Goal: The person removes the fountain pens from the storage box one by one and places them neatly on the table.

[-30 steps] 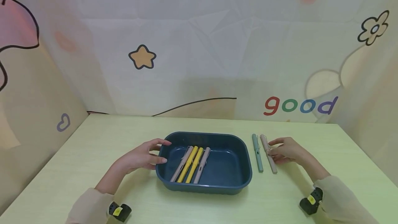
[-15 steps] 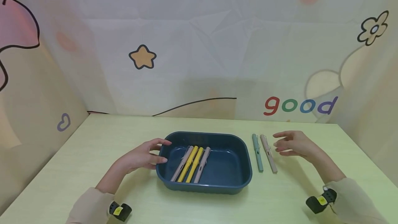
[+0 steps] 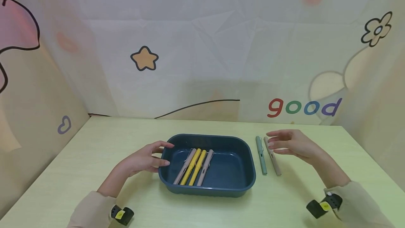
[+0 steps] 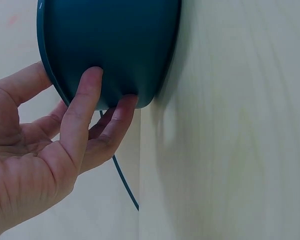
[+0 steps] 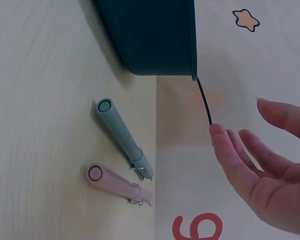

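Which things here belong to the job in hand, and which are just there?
Likely part of the job:
Blue basin, touched by the left hand
Two yellow pens and two mauve pens inside it
Green pen and mauve pen on the table, near the right hand

Just there:
Printed backdrop
Wrist cameras

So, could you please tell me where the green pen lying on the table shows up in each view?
Head: the green pen is right of centre, between the blue tray and the pinkish pen.
Left wrist: not in it.
Right wrist: the green pen is left of centre, at about mid-height, above the pinkish pen in the picture.
Shared landmark: the blue tray, at the top edge in both wrist views.
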The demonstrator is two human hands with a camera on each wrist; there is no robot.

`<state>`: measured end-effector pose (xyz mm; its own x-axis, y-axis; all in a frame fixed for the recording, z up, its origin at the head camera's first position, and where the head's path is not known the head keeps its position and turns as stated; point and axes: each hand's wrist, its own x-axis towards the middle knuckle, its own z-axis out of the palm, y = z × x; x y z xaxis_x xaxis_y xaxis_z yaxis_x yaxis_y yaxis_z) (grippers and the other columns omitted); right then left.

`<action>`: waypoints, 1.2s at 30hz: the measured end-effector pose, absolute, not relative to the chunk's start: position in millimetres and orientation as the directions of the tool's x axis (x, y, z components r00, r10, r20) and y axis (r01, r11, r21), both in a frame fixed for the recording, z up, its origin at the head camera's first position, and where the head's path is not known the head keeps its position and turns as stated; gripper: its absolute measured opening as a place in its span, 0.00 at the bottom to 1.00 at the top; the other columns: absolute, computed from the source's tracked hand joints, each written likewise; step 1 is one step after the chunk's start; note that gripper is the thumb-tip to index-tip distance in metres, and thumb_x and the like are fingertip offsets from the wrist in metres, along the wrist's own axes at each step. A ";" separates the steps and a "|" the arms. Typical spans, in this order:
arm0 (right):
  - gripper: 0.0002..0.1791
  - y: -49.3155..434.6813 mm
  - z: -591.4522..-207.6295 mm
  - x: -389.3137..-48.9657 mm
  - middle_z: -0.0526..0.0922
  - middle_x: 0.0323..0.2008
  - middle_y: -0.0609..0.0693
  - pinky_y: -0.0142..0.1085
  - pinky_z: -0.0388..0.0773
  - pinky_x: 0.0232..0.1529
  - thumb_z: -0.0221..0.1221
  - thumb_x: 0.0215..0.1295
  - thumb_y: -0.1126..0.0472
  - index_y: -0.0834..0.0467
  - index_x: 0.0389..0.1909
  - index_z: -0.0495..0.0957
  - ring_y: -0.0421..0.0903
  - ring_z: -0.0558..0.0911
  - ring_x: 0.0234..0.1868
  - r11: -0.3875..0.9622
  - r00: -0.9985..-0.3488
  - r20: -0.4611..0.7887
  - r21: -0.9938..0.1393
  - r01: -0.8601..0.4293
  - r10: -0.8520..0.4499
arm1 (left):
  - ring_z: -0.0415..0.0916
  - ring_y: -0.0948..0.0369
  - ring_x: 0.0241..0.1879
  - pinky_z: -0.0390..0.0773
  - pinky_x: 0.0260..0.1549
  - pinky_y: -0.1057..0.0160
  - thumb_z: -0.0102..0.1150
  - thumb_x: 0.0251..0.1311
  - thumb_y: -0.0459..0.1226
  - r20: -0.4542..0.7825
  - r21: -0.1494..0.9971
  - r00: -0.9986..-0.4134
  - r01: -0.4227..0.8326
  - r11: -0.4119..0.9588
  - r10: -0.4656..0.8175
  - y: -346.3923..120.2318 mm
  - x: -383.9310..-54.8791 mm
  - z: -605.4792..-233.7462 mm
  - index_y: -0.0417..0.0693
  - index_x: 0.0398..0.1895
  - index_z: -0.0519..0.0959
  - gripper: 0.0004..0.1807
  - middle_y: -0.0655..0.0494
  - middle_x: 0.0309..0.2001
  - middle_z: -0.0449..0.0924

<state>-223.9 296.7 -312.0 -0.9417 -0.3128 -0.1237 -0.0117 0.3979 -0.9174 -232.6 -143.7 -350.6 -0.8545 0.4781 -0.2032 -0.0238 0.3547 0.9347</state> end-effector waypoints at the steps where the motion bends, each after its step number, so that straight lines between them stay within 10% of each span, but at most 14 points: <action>1: 0.31 293.9 -310.7 -222.9 0.74 0.49 0.64 0.40 0.76 0.47 0.56 0.62 0.63 0.75 0.61 0.57 0.47 0.80 0.45 0.390 -0.941 -0.121 -0.921 -0.013 -0.316 | 0.74 0.50 0.46 0.77 0.41 0.49 0.61 0.53 0.31 -0.203 0.935 -0.854 -0.024 0.354 0.479 -143.8 -232.4 -350.6 0.42 0.61 0.63 0.31 0.33 0.60 0.57; 36: 0.24 189.6 -331.5 -227.8 0.77 0.49 0.65 0.40 0.76 0.48 0.59 0.59 0.63 0.70 0.55 0.69 0.49 0.80 0.44 0.443 -0.909 -0.052 -0.884 -0.151 -0.414 | 0.74 0.51 0.46 0.77 0.41 0.50 0.62 0.53 0.32 -0.208 0.926 -0.865 -0.023 0.378 0.457 -144.1 -233.9 -353.0 0.44 0.62 0.63 0.32 0.34 0.61 0.58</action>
<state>-227.8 189.6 -331.5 -0.9088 -0.4140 -0.0519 -0.1513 0.4429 -0.8837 -233.9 -144.1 -353.0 -0.8651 0.4566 -0.2076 -0.0226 0.3780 0.9255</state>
